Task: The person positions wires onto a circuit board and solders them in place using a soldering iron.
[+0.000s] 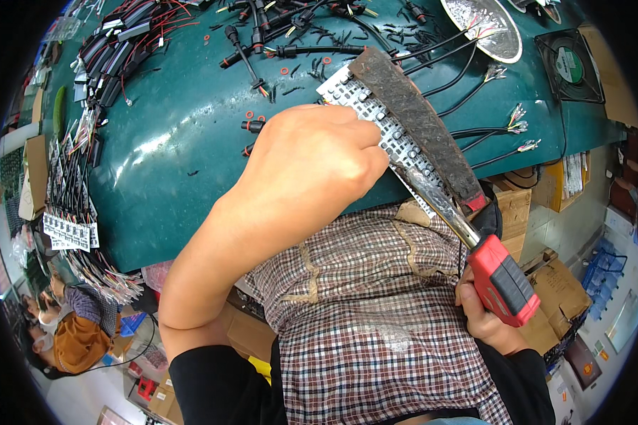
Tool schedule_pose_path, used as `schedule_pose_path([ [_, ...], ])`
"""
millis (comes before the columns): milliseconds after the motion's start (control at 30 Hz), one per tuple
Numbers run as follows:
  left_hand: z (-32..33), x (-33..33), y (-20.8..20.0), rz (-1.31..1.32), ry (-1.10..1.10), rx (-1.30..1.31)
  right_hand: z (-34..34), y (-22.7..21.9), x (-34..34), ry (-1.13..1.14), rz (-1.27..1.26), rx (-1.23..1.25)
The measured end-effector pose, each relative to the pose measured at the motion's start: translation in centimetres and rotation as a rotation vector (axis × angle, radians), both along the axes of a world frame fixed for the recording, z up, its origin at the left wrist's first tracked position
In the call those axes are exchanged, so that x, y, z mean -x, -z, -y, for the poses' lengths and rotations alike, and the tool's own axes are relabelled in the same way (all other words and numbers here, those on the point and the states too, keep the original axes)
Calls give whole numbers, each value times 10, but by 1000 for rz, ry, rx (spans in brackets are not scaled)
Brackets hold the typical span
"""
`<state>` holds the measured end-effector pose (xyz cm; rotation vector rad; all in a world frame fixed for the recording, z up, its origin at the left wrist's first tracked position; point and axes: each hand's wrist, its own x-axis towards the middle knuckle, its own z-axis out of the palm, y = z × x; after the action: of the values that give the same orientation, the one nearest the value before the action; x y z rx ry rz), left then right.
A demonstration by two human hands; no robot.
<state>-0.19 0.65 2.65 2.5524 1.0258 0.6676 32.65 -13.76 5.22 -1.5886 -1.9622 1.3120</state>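
My right hand (490,327) grips the red and black handle of a soldering iron (504,280). Its metal shaft slants up and left, with the tip over a white circuit board panel (358,95) that carries rows of small dark parts. Across the panel lies a long, dark, worn bar (418,117) with a red end. My left hand (315,152) is closed in a fist at the panel's left edge, its back turned up. Whatever those fingers pinch is hidden beneath them. Black cables (475,131) with bared, coloured wire ends stretch out to the right of the bar.
Black connectors, cables (319,49) and red rings (285,71) lie scattered across the green table (170,205). A shiny bowl (499,46) and a square fan (568,65) stand far right. Wire bundles (74,163) line the left edge. Another person (85,333) sits beyond, lower left.
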Motion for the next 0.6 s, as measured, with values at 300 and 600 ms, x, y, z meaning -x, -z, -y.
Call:
schedule_pose_path([
  [300,-3,-2,-8,-64,21,19,5,-3,-3,43,10,50],
  [600,-4,-5,-11,-104,24,8,9,-5,-8,126,12,227],
])
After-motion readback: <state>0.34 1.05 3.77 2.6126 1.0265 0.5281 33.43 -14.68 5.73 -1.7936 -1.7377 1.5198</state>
